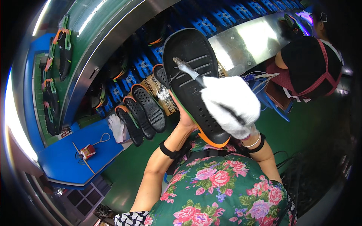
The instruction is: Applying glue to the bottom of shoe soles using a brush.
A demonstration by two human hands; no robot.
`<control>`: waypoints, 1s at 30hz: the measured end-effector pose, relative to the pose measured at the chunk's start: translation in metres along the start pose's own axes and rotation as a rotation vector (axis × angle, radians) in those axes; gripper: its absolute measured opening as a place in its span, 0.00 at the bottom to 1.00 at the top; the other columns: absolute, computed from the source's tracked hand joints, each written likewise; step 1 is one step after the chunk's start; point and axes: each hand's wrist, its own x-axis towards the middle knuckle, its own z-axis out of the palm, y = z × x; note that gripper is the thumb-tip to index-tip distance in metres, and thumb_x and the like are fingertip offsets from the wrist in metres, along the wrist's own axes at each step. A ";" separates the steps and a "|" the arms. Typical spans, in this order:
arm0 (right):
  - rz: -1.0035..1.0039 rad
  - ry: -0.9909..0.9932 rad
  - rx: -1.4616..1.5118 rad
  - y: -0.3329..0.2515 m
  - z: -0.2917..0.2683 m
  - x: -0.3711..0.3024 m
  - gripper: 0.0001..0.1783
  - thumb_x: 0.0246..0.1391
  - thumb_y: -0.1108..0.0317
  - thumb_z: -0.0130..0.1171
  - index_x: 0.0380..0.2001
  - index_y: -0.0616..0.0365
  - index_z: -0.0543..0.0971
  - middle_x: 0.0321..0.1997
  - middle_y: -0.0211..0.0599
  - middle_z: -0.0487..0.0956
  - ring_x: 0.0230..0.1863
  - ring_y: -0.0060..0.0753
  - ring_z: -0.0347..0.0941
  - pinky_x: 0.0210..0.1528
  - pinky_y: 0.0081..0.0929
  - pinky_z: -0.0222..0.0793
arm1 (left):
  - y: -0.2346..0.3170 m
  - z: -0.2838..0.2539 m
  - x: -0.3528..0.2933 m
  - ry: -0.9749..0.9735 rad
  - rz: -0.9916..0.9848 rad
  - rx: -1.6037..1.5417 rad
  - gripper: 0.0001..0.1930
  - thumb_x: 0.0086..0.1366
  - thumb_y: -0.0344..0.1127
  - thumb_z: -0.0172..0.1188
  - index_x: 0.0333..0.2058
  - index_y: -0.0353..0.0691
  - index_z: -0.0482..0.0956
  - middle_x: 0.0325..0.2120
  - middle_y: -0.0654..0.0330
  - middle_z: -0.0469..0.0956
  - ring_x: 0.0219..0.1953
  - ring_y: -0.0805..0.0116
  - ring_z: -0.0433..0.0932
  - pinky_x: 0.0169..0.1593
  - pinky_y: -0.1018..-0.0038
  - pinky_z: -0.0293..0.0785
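Observation:
A large black shoe sole [191, 88] with orange edging at its near end is held up in front of me, its grooved and dotted inner face toward me. My bare left hand [184, 116] grips it along its left edge, the fingers partly hidden beneath. In a white glove, my right hand [233, 103] is closed round the dark handle of a brush [186, 69]. The brush's brownish tip lies over the ridged part of the sole; whether it touches cannot be made out. Left of my left hand stand several more black soles [150, 109] in a slanted row.
A blue table [56, 158] at the left bears a white glove [116, 128] and a red bundle [87, 152] with sticks and cord. Blue racks [203, 27] run behind a metal ledge [250, 39]. Another person [307, 64] sits at the right, near a blue stool [273, 107].

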 end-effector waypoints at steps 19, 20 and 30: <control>-0.028 -0.069 0.144 0.008 0.008 -0.014 0.16 0.50 0.75 0.71 0.44 0.57 0.88 0.45 0.42 0.88 0.42 0.42 0.85 0.47 0.39 0.79 | 0.026 -0.024 -0.013 0.074 -0.047 -0.011 0.60 0.57 0.91 0.30 0.68 0.43 0.68 0.63 0.53 0.74 0.63 0.53 0.75 0.67 0.53 0.70; -0.053 -0.094 0.070 0.006 0.013 -0.016 0.16 0.50 0.75 0.71 0.44 0.57 0.88 0.46 0.42 0.88 0.43 0.42 0.85 0.47 0.39 0.79 | 0.028 -0.028 -0.013 0.017 -0.086 -0.033 0.62 0.56 0.92 0.31 0.69 0.41 0.67 0.65 0.51 0.73 0.64 0.51 0.74 0.68 0.52 0.69; -0.055 -0.171 0.106 0.011 0.009 -0.021 0.15 0.53 0.73 0.70 0.46 0.57 0.88 0.46 0.39 0.88 0.47 0.41 0.84 0.52 0.40 0.79 | 0.037 0.030 0.011 0.053 -0.016 0.143 0.66 0.49 0.95 0.35 0.60 0.32 0.71 0.52 0.45 0.79 0.54 0.53 0.80 0.59 0.57 0.77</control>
